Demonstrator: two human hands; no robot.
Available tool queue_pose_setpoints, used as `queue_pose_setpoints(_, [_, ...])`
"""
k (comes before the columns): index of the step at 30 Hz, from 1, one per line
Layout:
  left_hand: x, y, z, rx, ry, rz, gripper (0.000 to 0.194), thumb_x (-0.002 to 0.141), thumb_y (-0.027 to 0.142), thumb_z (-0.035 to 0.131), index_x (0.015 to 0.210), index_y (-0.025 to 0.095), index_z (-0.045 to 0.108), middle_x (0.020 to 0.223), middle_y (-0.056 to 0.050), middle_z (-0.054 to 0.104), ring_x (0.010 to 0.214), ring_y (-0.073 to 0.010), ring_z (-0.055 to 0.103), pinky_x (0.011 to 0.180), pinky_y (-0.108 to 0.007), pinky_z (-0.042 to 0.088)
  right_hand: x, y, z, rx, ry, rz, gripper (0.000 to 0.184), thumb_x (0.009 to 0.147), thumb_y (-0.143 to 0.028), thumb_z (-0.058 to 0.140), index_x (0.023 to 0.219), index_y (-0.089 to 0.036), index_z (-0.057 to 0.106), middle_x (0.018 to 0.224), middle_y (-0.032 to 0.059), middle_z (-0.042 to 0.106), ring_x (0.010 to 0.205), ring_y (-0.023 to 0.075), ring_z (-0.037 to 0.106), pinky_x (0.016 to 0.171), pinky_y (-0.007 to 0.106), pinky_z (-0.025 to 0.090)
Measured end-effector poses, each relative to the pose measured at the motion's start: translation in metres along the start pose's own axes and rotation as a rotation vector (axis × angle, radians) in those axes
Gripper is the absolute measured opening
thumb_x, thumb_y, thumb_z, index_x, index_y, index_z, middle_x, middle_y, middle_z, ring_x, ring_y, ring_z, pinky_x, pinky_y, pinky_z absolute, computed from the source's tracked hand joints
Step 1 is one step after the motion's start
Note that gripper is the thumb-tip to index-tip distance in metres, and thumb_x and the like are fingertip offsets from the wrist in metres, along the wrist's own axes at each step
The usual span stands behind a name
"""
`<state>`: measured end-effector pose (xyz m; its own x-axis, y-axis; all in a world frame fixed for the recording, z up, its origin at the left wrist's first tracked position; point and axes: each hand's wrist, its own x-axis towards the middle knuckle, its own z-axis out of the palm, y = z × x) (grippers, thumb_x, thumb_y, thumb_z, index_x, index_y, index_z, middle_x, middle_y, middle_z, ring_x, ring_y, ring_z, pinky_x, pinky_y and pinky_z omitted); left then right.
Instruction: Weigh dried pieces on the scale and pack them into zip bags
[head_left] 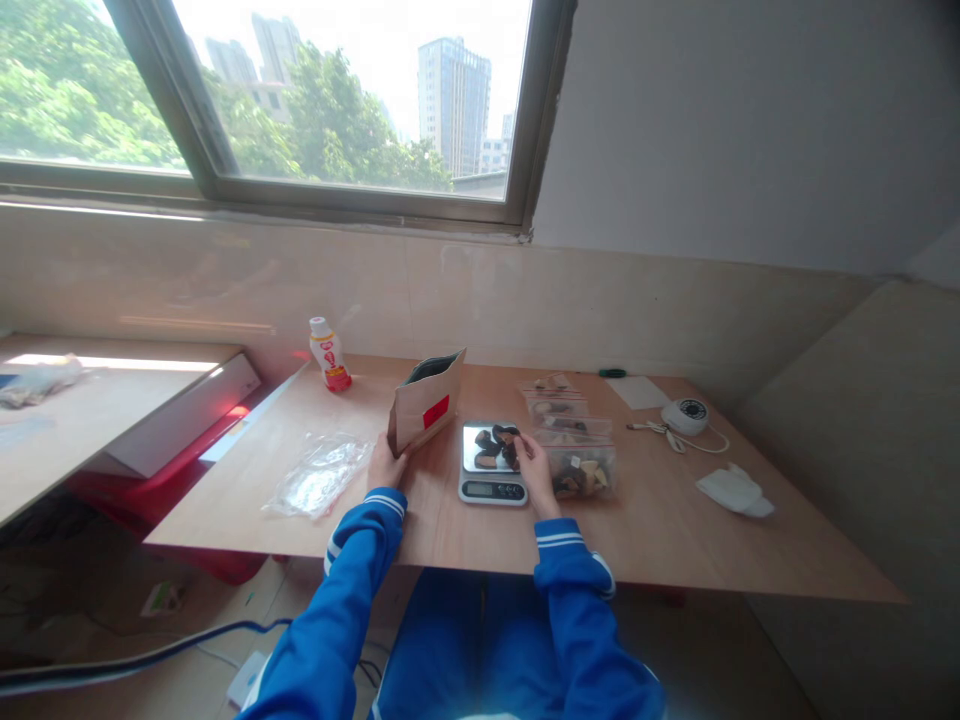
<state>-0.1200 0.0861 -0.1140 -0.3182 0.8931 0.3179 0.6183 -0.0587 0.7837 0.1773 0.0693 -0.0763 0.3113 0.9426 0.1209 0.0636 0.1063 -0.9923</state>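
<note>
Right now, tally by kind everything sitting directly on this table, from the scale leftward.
Scales: 1
Bottles: 1
Paper pouches: 1
Clear plastic bags: 1
Total: 4

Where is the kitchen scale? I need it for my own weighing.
In the head view, the digital kitchen scale sits on the wooden table, between the kraft paper pouch on its left and the zip bag on its right, under the person's right hand.

**Legible markings: none**
Digital kitchen scale: display too small to read. Red label on plastic bottle and red patch on kraft paper bag: unreadable.
</note>
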Motion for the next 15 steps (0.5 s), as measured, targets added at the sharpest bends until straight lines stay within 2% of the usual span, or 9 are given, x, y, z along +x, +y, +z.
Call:
queue_pose_setpoints(4, [0.000, -0.001, 0.000, 0.001, 0.000, 0.003, 0.045, 0.073, 0.043, 0.061, 0.108, 0.017, 0.049, 0.101, -0.012, 0.062, 0.097, -0.0295, 0.060, 0.082, -0.042, 0.048, -0.004, -0.009, -0.002, -0.003, 0.029, -0.018, 0.054, 0.069, -0.056, 0.061, 0.099, -0.011, 0.068, 0.106, 0.0157, 0.069, 0.102, 0.0296, 0.063, 0.091, 0.043, 0.047])
queue_pose_setpoints(15, [0.000, -0.002, 0.000, 0.001, 0.004, 0.014, 0.044, 0.072, 0.040, 0.061, 0.107, 0.016, 0.050, 0.100, -0.012, 0.062, 0.097, -0.0297, 0.060, 0.081, -0.043, 0.048, -0.004, -0.027, -0.011, 0.019, 0.145, -0.011, 0.060, 0.074, -0.055, 0.056, 0.109, -0.007, 0.062, 0.113, 0.0188, 0.066, 0.111, 0.0285, 0.058, 0.095, 0.039, 0.044])
